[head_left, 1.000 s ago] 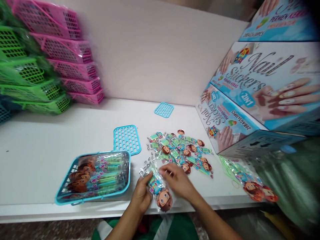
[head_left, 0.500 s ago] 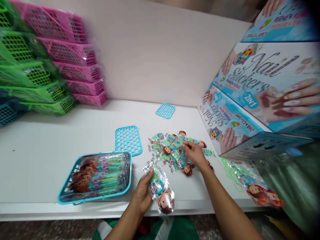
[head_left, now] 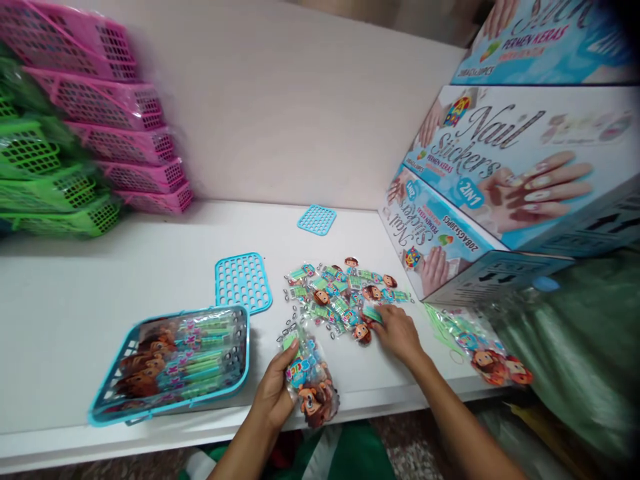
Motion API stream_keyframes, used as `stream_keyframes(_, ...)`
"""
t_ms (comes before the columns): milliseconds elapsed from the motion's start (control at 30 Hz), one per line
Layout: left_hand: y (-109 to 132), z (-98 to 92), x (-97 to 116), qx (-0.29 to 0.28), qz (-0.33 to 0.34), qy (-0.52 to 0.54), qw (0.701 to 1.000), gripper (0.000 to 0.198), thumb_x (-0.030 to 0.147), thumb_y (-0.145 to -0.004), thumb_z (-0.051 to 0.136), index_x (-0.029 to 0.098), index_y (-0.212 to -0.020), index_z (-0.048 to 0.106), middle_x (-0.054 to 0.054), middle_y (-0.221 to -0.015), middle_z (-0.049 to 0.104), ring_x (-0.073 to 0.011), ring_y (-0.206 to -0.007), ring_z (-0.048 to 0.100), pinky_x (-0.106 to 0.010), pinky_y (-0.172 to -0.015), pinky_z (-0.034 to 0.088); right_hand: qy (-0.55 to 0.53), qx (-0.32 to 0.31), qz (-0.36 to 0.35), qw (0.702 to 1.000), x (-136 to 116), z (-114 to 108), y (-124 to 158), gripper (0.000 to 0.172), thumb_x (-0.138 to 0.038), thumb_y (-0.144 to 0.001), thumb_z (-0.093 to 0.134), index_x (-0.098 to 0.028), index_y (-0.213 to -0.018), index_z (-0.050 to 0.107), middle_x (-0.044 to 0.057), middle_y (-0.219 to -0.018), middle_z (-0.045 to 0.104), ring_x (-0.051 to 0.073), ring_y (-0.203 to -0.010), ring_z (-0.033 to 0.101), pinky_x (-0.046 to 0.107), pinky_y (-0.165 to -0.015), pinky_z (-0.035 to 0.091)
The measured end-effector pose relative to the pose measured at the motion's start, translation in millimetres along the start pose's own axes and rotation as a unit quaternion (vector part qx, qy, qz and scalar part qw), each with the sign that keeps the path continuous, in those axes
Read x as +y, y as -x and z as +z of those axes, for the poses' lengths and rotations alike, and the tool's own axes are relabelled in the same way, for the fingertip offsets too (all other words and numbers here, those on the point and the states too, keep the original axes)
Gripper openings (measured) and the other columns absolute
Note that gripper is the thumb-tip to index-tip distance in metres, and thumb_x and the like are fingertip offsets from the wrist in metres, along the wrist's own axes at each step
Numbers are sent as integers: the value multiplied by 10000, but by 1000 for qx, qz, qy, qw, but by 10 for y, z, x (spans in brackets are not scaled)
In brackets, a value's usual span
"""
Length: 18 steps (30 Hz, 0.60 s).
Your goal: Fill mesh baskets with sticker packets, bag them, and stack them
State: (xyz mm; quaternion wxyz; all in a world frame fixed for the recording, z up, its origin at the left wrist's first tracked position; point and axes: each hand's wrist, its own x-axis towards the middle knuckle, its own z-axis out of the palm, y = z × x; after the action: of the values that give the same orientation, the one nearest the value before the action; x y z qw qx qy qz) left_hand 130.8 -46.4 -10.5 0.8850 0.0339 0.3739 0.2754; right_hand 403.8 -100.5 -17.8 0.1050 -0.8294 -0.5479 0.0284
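Note:
Several clear candy packets point(head_left: 306, 373) with cartoon-head ends are bunched in my left hand point(head_left: 277, 387), which is closed round them near the table's front edge. To the right, my right hand point(head_left: 397, 331) pinches a green-and-blue packet point(head_left: 373, 313) at the near right side of a loose pile of packets point(head_left: 333, 301). The pile has cartoon heads, green strips and small metal rings. On the left, a blue plastic basket point(head_left: 247, 363) holds rows of similar packets lying flat.
Two blue perforated panels point(head_left: 243, 283) lie on the white table point(head_left: 165, 267). Pink baskets point(head_left: 150, 143) and green baskets point(head_left: 60, 173) are stacked at left. Nail-sticker boxes point(head_left: 480, 173) rise at right, beside a green plastic bag point(head_left: 570, 347). More packets point(head_left: 480, 347) lie near the right front edge.
My right hand has moved from the pile's middle to its near right side and pinches a packet. The bunch in my left hand looks thicker. The view has shifted slightly right.

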Motion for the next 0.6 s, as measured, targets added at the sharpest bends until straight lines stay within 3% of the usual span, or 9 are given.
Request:
stream_keyframes(100,14,11,4,-14,-9,12,1000,138,162,-787,662,106,-913,655,-93,-768,720,-252,-774,712,-403,-851,533,8,-6,4,1000,297,-29,-82,301,-267,-884,463,-188,-1089,669,102,-1068,670,262,-1003,562,390,-874,404)
stream_keyframes(167,15,27,-12,-38,-12,22,999,173,170,-792,659,108,-954,654,-100,-809,726,-270,-866,703,-409,-881,524,0,43,21,999,274,-114,-96,347,-280,-915,394,-168,-1123,649,118,-1100,651,260,-1051,539,399,-922,385)
stream_keyframes(267,8,69,-55,-78,3,34,996,284,204,-810,652,110,-1077,633,-114,-912,730,-270,-958,682,-391,-910,513,-138,89,51,985,-101,-240,13,350,-344,-917,391,-157,-1067,646,107,-1003,660,239,-969,575,370,-871,436)
stream_keyframes(333,2,96,-89,-95,15,43,994,335,219,-823,641,114,-1140,607,-114,-954,728,-259,-969,678,-377,-915,512,-287,22,37,957,-513,-257,176,302,-381,-897,439,-183,-980,652,54,-875,672,201,-817,611,322,-750,484)
stream_keyframes(400,-3,99,-120,-95,21,44,994,338,207,-826,635,117,-1149,595,-105,-951,729,-250,-946,686,-374,-907,518,-374,-47,3,926,-918,-219,351,299,-371,-877,501,-187,-1079,622,39,-883,678,177,-788,625,296,-720,501)
stream_keyframes(500,-2,31,-134,-68,31,19,997,283,152,-803,648,121,-1081,605,-84,-897,733,-232,-848,707,-376,-878,535,-345,-47,-92,933,-1193,-147,474,294,-342,-922,444,-206,-1109,627,65,-1002,666,177,-905,616,313,-819,487)
stream_keyframes(600,12,-79,-95,-19,47,-8,999,198,132,-775,676,133,-963,614,-54,-805,730,-207,-711,711,-389,-835,553,-219,-2,-96,971,-899,-112,370,319,-318,-948,382,-199,-1019,670,89,-1048,652,205,-1008,578,350,-899,445)
